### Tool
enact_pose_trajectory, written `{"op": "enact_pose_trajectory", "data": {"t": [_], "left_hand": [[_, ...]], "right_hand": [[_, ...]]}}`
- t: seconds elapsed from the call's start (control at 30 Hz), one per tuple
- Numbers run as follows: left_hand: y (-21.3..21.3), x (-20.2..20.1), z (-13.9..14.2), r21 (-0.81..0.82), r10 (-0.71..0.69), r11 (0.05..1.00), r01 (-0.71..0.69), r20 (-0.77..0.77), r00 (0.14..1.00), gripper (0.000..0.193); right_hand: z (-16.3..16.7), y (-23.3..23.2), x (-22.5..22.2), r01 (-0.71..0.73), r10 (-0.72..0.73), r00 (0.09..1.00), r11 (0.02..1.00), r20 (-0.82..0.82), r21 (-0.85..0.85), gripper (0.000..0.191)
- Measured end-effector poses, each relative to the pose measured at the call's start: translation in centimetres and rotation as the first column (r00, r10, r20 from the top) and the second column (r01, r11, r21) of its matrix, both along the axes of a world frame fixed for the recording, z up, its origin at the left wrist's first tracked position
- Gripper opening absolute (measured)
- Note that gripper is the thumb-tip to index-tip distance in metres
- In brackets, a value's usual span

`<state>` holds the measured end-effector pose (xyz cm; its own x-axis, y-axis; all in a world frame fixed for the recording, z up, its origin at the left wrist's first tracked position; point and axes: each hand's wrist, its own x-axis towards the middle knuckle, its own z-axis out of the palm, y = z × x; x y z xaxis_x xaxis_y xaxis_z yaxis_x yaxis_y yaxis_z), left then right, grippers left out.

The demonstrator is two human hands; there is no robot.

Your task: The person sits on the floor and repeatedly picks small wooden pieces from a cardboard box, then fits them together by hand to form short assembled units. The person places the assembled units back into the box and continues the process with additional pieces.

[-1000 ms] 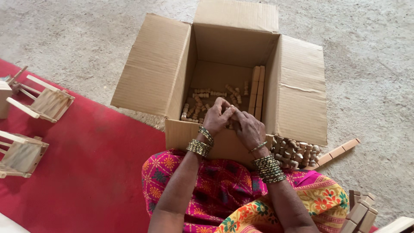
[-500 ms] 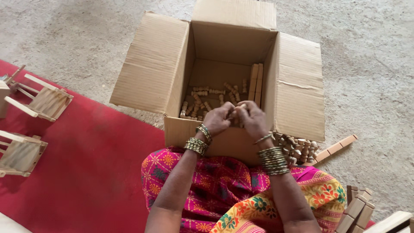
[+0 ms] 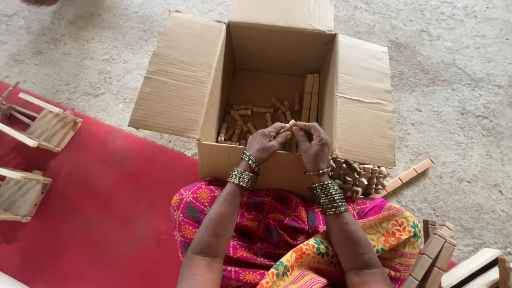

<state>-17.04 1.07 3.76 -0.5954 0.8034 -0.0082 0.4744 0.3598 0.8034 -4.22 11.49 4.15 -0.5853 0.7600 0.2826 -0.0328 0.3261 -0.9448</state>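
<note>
My left hand (image 3: 265, 143) and my right hand (image 3: 312, 144) meet over the near wall of an open cardboard box (image 3: 266, 165). Together they pinch a small turned wooden peg (image 3: 291, 124) between the fingertips. Both wrists carry stacks of bangles. Inside the box lie several more small wooden pegs (image 3: 250, 114) and two long wooden strips (image 3: 309, 97) leaning against the right wall.
A heap of wooden pegs (image 3: 356, 175) and a notched wooden strip (image 3: 408, 175) lie right of the box on the concrete floor. Two small wooden frames (image 3: 45, 125) (image 3: 18, 194) rest on the red mat (image 3: 106, 213) at left. More wooden pieces (image 3: 434, 253) lie at lower right.
Both hands have lifted slightly from inside the box toward its near wall, and the fingertips have come together on a single peg.
</note>
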Motion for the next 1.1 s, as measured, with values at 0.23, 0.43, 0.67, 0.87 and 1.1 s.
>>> {"op": "enact_pose_trajectory", "data": {"t": [0.23, 0.43, 0.67, 0.87, 1.1], "left_hand": [[0.4, -1.2, -3.3, 0.265, -0.082, 0.957, 0.121, -0.157, 0.984, 0.039], [0.5, -1.4, -3.3, 0.149, -0.17, 0.972, 0.184, -0.099, 0.98, 0.044], [-0.2, -2.1, -2.4, 0.422, -0.278, 0.904, 0.068, 0.459, 0.844, 0.014], [0.2, -2.2, -2.4, 0.309, -0.185, 0.949, 0.067, 0.372, 0.91, 0.019], [-0.1, -2.3, -1.2, 0.287, -0.178, 0.957, 0.051, 0.435, 0.883, 0.022]], "right_hand": [[0.6, 1.0, 0.6, -0.122, 0.1, 0.99, 0.96, 0.099, 0.252, 0.033], [0.9, 1.6, -0.4, -0.082, 0.059, 0.919, 0.996, 0.39, 0.041, 0.022], [1.9, 1.3, 0.7, -0.234, 0.22, 0.949, 0.972, 0.224, 0.034, 0.024], [1.9, 1.4, 0.5, -0.214, 0.223, 0.903, 0.975, 0.368, -0.067, 0.023], [1.1, 1.4, -0.2, -0.242, 0.185, 0.919, 0.962, 0.347, 0.126, 0.029]]}}
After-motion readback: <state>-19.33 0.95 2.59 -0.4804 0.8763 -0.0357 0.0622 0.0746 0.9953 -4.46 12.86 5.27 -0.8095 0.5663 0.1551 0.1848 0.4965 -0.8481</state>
